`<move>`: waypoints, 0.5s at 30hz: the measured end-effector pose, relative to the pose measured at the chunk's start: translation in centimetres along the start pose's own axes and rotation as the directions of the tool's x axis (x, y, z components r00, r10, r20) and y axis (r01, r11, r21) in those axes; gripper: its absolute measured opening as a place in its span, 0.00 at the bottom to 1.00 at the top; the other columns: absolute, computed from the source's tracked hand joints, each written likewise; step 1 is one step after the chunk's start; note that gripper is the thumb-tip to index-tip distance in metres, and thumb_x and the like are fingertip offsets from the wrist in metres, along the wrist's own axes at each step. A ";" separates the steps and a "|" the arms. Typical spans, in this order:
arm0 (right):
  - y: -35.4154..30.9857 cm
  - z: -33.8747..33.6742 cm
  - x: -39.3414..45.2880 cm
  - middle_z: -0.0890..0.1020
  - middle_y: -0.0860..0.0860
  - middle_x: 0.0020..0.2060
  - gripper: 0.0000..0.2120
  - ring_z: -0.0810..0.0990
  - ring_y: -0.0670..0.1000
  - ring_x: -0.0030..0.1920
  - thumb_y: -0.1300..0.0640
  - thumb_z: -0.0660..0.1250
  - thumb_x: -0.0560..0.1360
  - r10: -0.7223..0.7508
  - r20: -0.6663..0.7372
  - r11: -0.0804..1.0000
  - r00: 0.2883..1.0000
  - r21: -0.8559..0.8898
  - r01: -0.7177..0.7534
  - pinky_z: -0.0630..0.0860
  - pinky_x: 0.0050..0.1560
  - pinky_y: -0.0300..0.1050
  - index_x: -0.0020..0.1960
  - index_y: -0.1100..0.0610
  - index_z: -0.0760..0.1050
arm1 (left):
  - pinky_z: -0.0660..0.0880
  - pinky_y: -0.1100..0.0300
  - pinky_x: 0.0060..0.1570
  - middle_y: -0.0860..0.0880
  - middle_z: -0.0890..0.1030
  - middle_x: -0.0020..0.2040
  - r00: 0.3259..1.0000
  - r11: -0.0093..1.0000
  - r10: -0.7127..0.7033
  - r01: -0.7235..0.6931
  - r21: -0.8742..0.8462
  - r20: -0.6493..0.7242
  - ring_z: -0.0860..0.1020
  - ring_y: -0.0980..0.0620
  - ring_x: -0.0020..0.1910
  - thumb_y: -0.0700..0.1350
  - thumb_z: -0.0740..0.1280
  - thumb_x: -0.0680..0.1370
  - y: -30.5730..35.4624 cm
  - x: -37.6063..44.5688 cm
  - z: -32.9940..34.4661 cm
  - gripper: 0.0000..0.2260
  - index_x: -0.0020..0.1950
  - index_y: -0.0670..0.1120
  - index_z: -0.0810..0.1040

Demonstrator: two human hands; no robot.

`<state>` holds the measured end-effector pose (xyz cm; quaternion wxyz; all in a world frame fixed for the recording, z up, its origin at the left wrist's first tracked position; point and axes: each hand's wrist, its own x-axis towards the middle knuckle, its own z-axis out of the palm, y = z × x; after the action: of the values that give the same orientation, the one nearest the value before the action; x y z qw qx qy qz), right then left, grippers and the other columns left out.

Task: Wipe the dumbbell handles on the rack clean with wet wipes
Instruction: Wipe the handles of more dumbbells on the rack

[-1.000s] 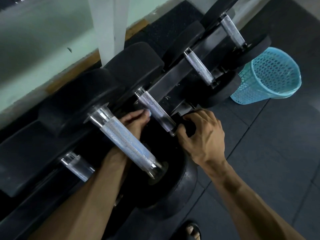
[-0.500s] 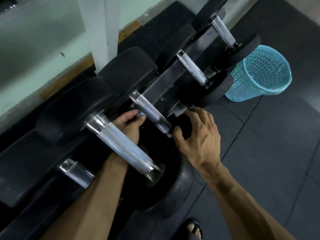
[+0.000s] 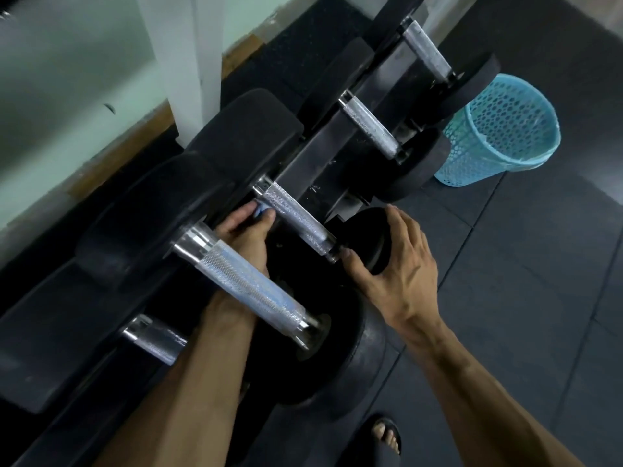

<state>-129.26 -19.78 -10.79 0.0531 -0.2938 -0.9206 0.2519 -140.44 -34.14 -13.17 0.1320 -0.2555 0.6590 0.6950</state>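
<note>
The rack (image 3: 323, 156) runs away from me up toward the wall, black, with dumbbells laid across it so their handles point out where I can reach them. The biggest dumbbell sits nearest, its knurled handle (image 3: 249, 291) crossing over my left forearm. That is why I come at the next one from underneath: there is no room above.

Off to the right on the floor stands a blue basket (image 3: 499, 129), near the rack's end, handy, I judge, for spent wipes.

My right hand (image 3: 401, 264) is spread on the small dumbbell's round end plate (image 3: 371, 241), fingers over the rim and thumb just beside the collar. The grip is loose and curved around the plate; I think it is there to keep the weight from rolling while I rub.

My left hand (image 3: 246, 230) reaches up behind the big handle to the second handle (image 3: 293, 214). Between its fingertips I pinch a small bluish wipe (image 3: 261, 212), pressed at the far end of that handle, close to the inner collar. Most of the bar toward my right hand looks not yet covered, so I would guess this handle is only begun. Two more handles lie farther up the rack.
</note>
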 end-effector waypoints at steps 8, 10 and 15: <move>0.4 0.7 0.1 0.73 0.55 0.70 0.42 0.71 0.56 0.70 0.32 0.60 0.69 -0.028 -0.063 0.999 0.998 0.020 0.030 0.71 0.68 0.58 0.73 0.60 0.69 | 0.76 0.62 0.59 0.42 0.85 0.52 0.986 0.997 -0.079 0.077 0.023 0.146 0.83 0.56 0.50 0.34 0.73 0.74 -2.0 0.6 -0.5 0.09 0.51 0.43 0.83; 0.4 0.7 0.1 0.74 0.55 0.70 0.42 0.71 0.56 0.70 0.33 0.61 0.69 -0.035 -0.069 0.999 0.997 0.021 0.036 0.71 0.68 0.58 0.73 0.60 0.69 | 0.70 0.77 0.52 0.56 0.84 0.53 0.985 0.993 0.014 -0.034 0.116 0.173 0.78 0.72 0.46 0.35 0.66 0.79 -1.6 1.0 -0.3 0.15 0.66 0.37 0.75; 0.5 0.8 0.1 0.74 0.56 0.70 0.42 0.72 0.57 0.69 0.32 0.61 0.70 -0.041 -0.071 0.999 0.997 0.020 0.042 0.72 0.67 0.58 0.73 0.61 0.69 | 0.69 0.79 0.52 0.57 0.81 0.53 0.971 0.925 0.185 -0.223 0.308 0.150 0.78 0.69 0.51 0.43 0.68 0.79 -2.5 1.5 -0.7 0.12 0.62 0.43 0.80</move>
<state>-129.29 -19.77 -11.73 0.0941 -0.2827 -0.9213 0.2498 -140.27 -34.86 -16.12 0.1376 -0.1189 0.7778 0.6016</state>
